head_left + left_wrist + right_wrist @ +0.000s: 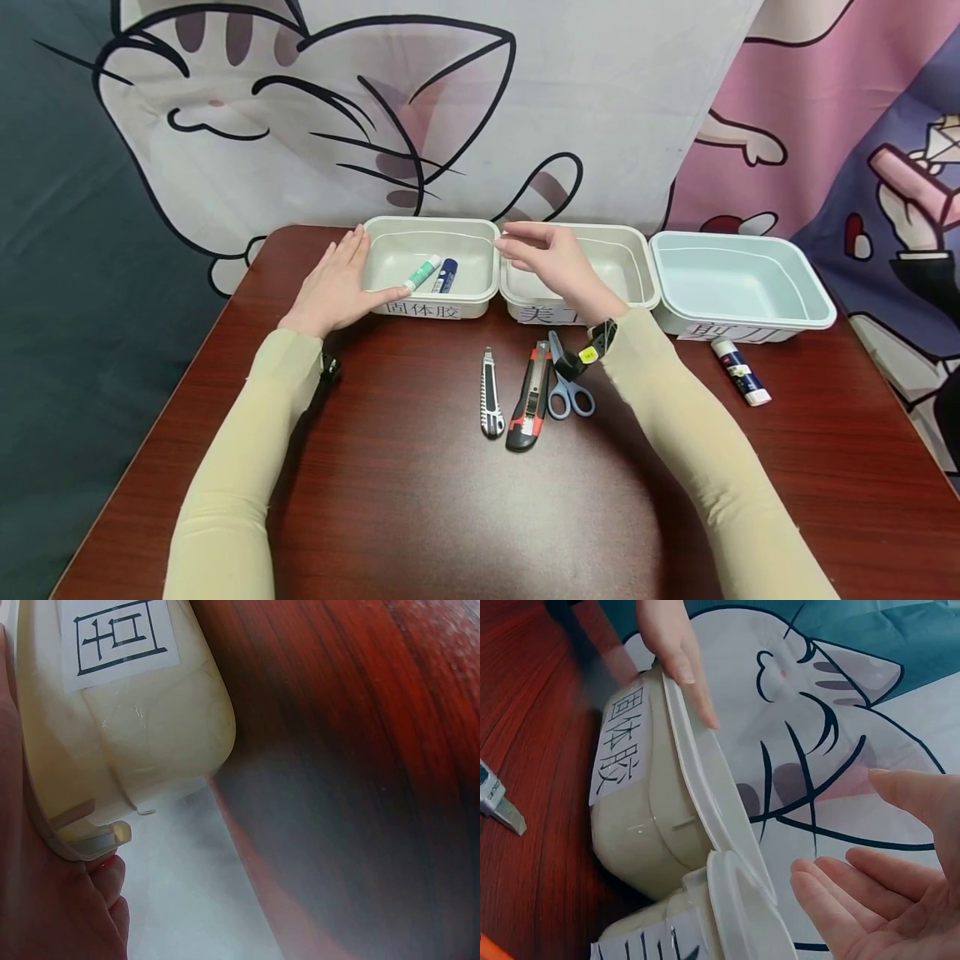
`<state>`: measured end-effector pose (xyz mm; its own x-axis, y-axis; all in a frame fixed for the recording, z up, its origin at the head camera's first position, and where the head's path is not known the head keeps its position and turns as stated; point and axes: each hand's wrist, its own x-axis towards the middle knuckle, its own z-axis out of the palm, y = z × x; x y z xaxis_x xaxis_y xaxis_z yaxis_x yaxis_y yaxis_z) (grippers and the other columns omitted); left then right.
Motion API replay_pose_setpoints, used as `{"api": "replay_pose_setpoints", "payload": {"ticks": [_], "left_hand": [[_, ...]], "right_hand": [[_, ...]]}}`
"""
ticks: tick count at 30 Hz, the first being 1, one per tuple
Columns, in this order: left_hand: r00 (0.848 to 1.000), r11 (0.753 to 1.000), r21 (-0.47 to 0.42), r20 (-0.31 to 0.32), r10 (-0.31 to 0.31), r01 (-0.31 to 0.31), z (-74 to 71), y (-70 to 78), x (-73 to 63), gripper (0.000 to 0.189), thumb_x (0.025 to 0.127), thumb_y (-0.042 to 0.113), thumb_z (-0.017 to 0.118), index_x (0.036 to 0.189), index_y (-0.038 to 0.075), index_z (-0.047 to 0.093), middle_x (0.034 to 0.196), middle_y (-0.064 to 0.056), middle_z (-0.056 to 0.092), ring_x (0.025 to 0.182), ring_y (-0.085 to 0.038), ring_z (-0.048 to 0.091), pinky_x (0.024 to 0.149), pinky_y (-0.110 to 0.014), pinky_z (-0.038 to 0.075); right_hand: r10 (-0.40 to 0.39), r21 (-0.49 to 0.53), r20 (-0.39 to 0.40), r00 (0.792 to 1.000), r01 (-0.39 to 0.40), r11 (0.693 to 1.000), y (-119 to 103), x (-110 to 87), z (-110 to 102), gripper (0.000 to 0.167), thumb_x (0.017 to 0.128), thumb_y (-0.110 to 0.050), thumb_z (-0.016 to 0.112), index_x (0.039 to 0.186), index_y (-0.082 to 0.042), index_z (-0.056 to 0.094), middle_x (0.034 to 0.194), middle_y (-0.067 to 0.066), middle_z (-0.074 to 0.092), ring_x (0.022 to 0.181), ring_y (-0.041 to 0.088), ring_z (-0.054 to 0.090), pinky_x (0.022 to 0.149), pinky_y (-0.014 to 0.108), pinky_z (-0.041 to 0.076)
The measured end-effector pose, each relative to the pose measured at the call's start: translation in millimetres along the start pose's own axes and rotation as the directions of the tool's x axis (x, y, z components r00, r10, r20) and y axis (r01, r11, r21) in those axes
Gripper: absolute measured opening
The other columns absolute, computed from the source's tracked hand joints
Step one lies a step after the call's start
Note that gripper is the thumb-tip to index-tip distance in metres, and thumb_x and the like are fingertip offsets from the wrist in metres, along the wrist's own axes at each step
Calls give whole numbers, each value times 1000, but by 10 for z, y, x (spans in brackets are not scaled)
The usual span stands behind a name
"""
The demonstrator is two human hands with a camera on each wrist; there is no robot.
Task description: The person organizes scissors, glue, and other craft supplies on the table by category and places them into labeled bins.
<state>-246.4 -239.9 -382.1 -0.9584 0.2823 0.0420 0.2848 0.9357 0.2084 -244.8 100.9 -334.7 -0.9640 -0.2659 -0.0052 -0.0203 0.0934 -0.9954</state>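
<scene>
My left hand (330,287) rests on the left end of a cream plastic bin (480,287), thumb along its front rim and fingers along the side. Inside that bin lie a green glue stick (423,272) and a dark blue glue stick (445,276). My right hand (551,258) is held over the middle cream bin (637,271), near where the two bins meet. In the right wrist view the fingers of this right hand (877,892) are spread apart from the thumb, with nothing between them.
A pale blue bin (750,279) stands at the right, with a glue stick (741,372) in front of it. Before the middle bin lie a silver utility knife (491,396), a red and black utility knife (531,396) and blue-handled scissors (561,392). A cat-print cloth (600,83) hangs behind the table.
</scene>
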Motion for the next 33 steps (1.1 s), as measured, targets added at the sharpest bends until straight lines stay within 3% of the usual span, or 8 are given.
{"api": "replay_pose_setpoints", "payload": {"ticks": [17,33], "left_hand": [[1000,1000,-17,-3,2,-2,28,-32,12,123,85,85,47,161,-3,7,168,-18,4,155,-28,1,124,-42,-1],[1000,1000,-19,-2,2,-2,39,-43,17,123,85,86,46,161,-3,7,169,-17,3,155,-29,2,124,-42,0]], "right_hand": [[-53,-32,-3,999,53,998,-89,-264,-250,48,97,-21,72,141,-3,61,134,17,64,121,19,63,100,32,52],[-84,-91,-21,996,82,993,-110,-483,-447,50,95,-26,76,140,-7,63,127,10,69,121,18,62,98,31,53]]}}
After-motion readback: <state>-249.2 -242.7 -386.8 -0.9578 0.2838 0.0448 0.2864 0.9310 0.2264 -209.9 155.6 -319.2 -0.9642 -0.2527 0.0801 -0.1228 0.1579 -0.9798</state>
